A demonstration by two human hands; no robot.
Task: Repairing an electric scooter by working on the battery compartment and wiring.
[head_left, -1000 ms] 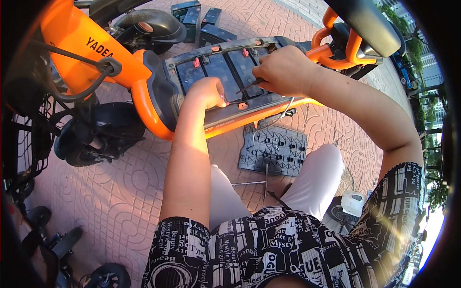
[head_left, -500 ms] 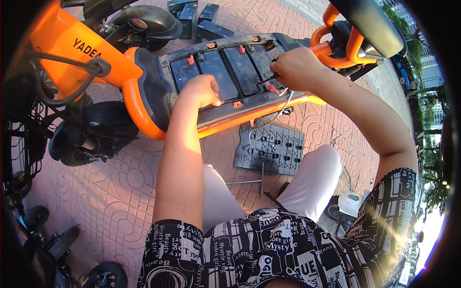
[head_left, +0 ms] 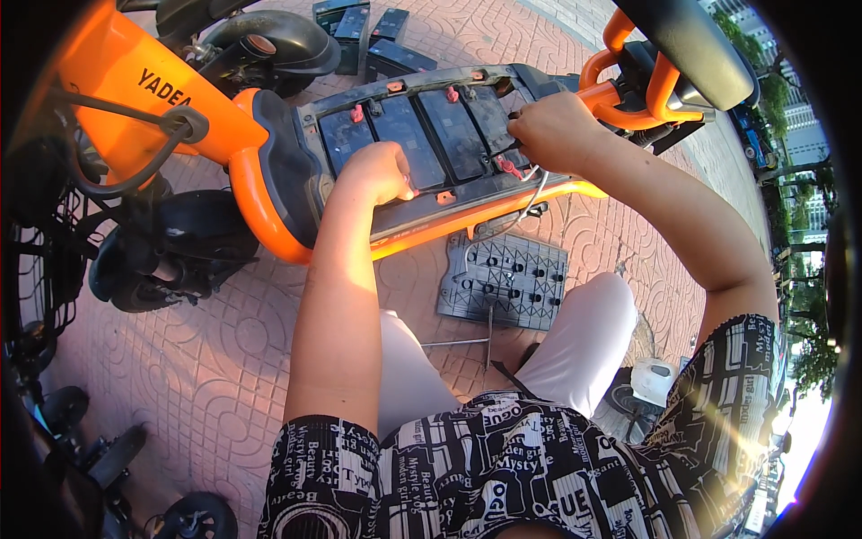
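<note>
In the head view, batteries (head_left: 454, 135) sit in the scooter's (head_left: 217, 117) tray (head_left: 420, 210). The left hand (head_left: 379, 171) is half curled, fingertips at the tray's near edge; whether it grips anything, I cannot tell. The right hand (head_left: 558, 131) bends over the tray's right end, its grip hidden.

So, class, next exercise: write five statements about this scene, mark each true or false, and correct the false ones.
1. Loose dark blocks are on the paving beyond the orange scooter. True.
2. The left hand rests on the paving. False: it is at the near edge of the open compartment.
3. Dark batteries sit in the compartment. True.
4. The grid-ribbed panel covers the compartment. False: it lies on the paving.
5. The trousers are black. False: they are pale.
</note>
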